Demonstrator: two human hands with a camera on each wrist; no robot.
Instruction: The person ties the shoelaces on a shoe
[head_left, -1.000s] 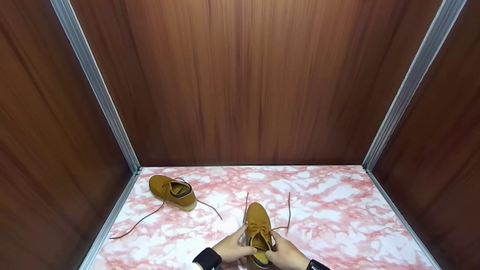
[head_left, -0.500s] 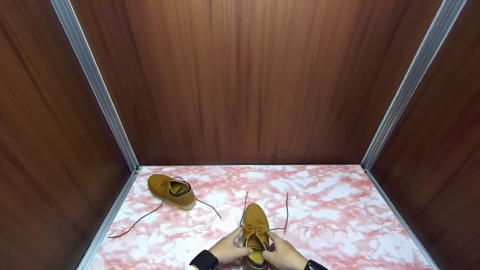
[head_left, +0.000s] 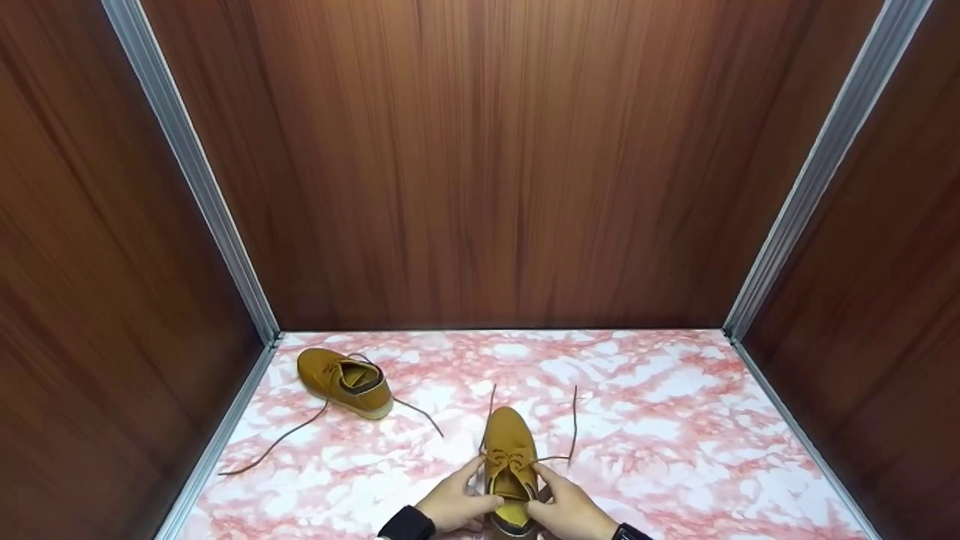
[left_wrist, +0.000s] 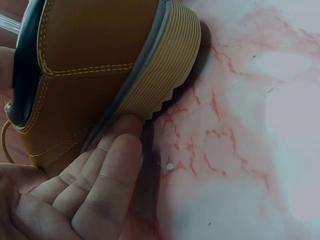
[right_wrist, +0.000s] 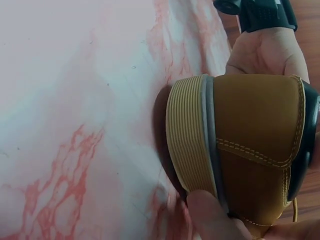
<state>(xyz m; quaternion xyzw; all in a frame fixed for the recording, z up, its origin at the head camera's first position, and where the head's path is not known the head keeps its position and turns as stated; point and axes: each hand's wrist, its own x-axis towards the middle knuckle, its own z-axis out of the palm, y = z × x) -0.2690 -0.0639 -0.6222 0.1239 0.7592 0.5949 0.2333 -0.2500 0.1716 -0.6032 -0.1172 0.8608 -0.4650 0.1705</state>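
A tan leather lace-up shoe (head_left: 508,431) stands at the near middle of the table, toe pointing away, sole down. My left hand (head_left: 454,501) grips its left side, with the thumb over the opening's edge. From the other side my right hand (head_left: 571,510) holds it the same way. In the left wrist view, fingers (left_wrist: 107,182) lie against the ribbed sole (left_wrist: 170,55). The right wrist view shows a fingertip (right_wrist: 202,205) at the sole's opposite edge. Loose lace ends (head_left: 574,420) stretch out on both sides of the shoe.
A second tan shoe (head_left: 345,382) sits at the back left, its laces (head_left: 289,433) spread over the pink-and-white marbled tabletop (head_left: 675,450). Brown wood-grain panels (head_left: 480,165) with grey metal corner strips (head_left: 202,180) enclose the back and sides.
The near shoe has shifted slightly left with both hands on it, and its right lace moved a little with it. Over the last half second hardly anything has moved.
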